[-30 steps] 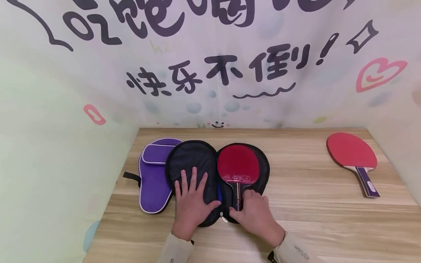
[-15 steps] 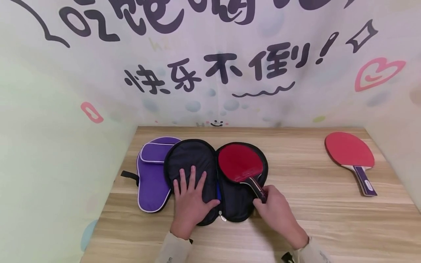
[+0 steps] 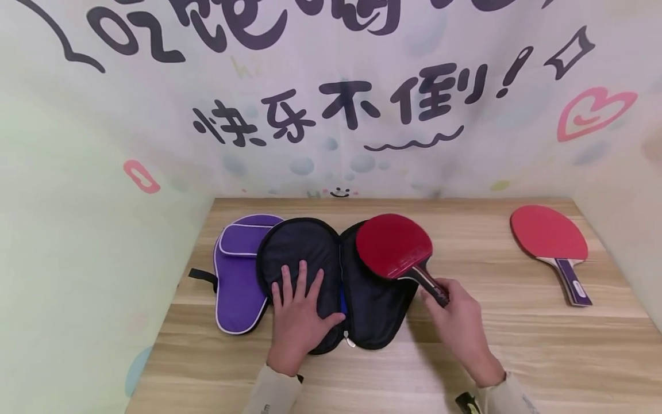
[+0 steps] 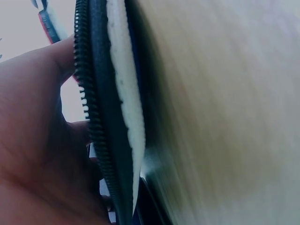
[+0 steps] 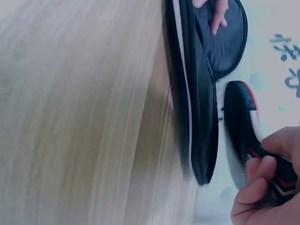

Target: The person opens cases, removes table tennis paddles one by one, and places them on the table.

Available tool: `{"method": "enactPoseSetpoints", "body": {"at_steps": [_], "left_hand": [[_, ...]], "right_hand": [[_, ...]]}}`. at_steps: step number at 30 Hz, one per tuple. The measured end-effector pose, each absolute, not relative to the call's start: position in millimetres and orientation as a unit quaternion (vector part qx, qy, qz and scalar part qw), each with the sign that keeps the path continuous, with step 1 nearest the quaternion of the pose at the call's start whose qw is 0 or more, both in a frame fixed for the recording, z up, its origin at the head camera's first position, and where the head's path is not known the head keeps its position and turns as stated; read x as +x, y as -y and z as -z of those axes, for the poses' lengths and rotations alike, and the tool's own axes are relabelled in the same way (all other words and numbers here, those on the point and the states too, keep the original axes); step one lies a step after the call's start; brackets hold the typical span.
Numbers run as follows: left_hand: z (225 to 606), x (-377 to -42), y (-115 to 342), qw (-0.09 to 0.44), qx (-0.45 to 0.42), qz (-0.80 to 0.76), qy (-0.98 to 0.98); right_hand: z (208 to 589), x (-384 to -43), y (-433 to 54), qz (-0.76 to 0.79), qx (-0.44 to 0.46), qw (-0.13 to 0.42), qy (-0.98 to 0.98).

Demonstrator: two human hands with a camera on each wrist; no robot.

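A black zip-up paddle case [image 3: 380,313] lies unfolded on the table. My left hand [image 3: 301,325], fingers spread and straight, presses flat on its left half. My right hand [image 3: 457,316] grips the dark handle of a red table tennis paddle [image 3: 394,246], whose blade overlaps the upper part of the case's right half. In the right wrist view the paddle [image 5: 239,112] is raised above the case [image 5: 206,136], with a gap between them, and its handle sits between thumb and curled fingers. The left wrist view shows the zip teeth along the case edge [image 4: 101,117] beside the hand.
A purple paddle case [image 3: 240,293] with white piping and a black strap lies at the left, partly under the black case. At the far right rests a second red paddle [image 3: 550,236] with a purple handle. A printed wall cloth [image 3: 289,172] hangs behind the table [image 3: 481,230].
My right hand has lifted the paddle out of the right half of the case and moved it right, with its handle turned outward. My left hand has stayed on the case.
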State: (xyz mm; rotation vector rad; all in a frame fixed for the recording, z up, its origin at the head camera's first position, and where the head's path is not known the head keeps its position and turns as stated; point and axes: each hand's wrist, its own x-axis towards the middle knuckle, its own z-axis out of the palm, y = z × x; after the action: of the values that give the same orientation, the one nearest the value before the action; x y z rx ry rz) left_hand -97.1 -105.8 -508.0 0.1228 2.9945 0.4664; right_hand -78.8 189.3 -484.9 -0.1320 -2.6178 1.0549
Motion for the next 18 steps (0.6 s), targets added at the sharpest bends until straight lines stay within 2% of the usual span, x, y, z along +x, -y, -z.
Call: {"method": "enactPoseSetpoints", "body": {"at_steps": [6,9,18], "left_hand": [[507.4,-98.3,106.4,0.056,0.036,-0.154,-0.986],[506.8,-97.8,105.8,0.060,0.035,-0.161,-0.984],[503.6,-97.9,105.7,0.060,0.037,-0.161,-0.984]], "right_hand": [[480.2,-90.5,-222.0,-0.370,-0.102,0.205,0.900],[475.6,-100.0,-251.4,-0.350,-0.144,0.205,0.903],[465.4,-108.8,-350.0,-0.331,-0.318,0.129,0.879]]}}
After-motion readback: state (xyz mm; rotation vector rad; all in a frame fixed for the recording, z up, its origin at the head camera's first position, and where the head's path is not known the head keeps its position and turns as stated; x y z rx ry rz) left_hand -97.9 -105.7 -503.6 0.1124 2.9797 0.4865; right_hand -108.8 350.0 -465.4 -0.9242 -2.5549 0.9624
